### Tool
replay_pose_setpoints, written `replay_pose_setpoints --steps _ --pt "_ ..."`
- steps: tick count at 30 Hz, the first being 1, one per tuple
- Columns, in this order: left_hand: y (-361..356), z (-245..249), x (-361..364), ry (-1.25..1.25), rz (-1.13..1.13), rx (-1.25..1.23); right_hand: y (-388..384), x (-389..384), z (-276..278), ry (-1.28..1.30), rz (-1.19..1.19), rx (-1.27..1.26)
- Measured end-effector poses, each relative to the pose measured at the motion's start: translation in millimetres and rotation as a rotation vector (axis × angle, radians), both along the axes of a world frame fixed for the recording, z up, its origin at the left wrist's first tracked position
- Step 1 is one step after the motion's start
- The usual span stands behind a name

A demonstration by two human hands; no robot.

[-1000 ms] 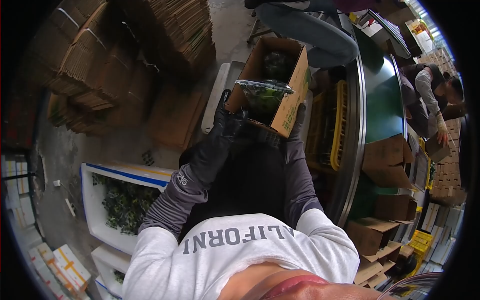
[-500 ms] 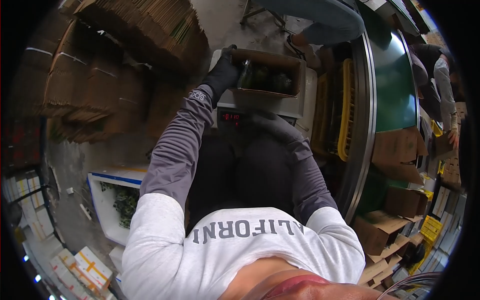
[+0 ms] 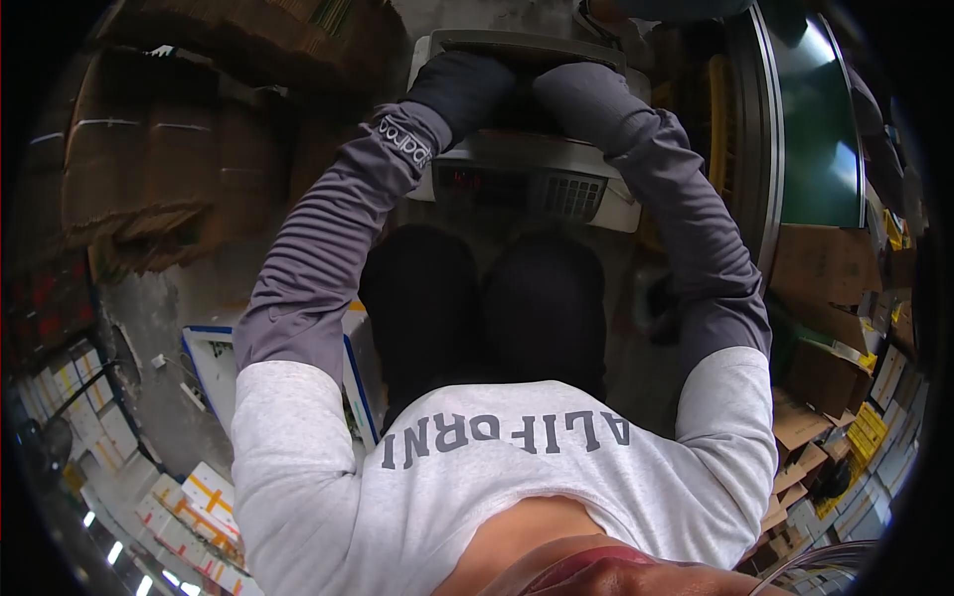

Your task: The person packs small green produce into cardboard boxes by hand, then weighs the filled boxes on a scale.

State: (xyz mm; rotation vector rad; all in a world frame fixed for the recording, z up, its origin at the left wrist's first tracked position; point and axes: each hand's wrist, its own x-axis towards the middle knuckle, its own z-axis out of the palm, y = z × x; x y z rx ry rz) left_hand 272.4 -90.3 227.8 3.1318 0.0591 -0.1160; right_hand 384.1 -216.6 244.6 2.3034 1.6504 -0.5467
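Ahead of my knees stands a weighing scale [image 3: 522, 149] with a red lit display and a keypad [image 3: 574, 196]. On it is a cardboard box, a dark shape whose far rim [image 3: 527, 45] shows beyond my hands; its inside is hidden. My left hand [image 3: 462, 91], in a black glove, is curled at the box's left. My right hand [image 3: 591, 102], in a dark grey glove, is curled at its right. Both sets of fingertips are turned away from view in the shadow.
Stacked flattened cardboard [image 3: 149, 169] stands to the left. A white foam box with a blue edge [image 3: 214, 343] sits by my left arm. On the right are a metal-edged green surface [image 3: 820, 129], a yellow crate [image 3: 719, 119] and open cardboard boxes [image 3: 820, 263].
My right hand has moved forward from beside the scale's display to the box, uncovering the keypad. The green produce in the box is out of sight. Another person's leg has mostly left the view.
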Motion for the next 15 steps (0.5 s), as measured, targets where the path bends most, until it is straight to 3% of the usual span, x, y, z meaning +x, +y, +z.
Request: replay_pose_setpoints --steps 1,4,8,11,12,13,14,15 --pt "3 -1 7 0.137 0.028 -0.016 7 -4 1 -0.056 0.065 -0.016" --pt "7 -20 44 0.323 0.17 0.117 38 0 -39 -0.171 -0.094 0.108" --pt "22 -44 58 0.312 0.293 0.019 41 29 -56 0.043 -0.009 0.201" --pt "6 8 42 0.379 0.215 -0.045 12 24 -16 0.236 0.15 0.337" --pt "6 4 33 0.185 0.178 -0.042 -5 10 14 0.377 -0.023 0.353" --pt "2 22 23 0.176 0.123 -0.037 -18 2 46 0.517 -0.201 0.363" --pt "-5 56 13 0.166 0.07 -0.031 -29 23 76 0.674 -0.104 0.233" --pt "-5 75 4 0.155 0.017 -0.024 -42 28 73 0.714 -0.123 0.321"
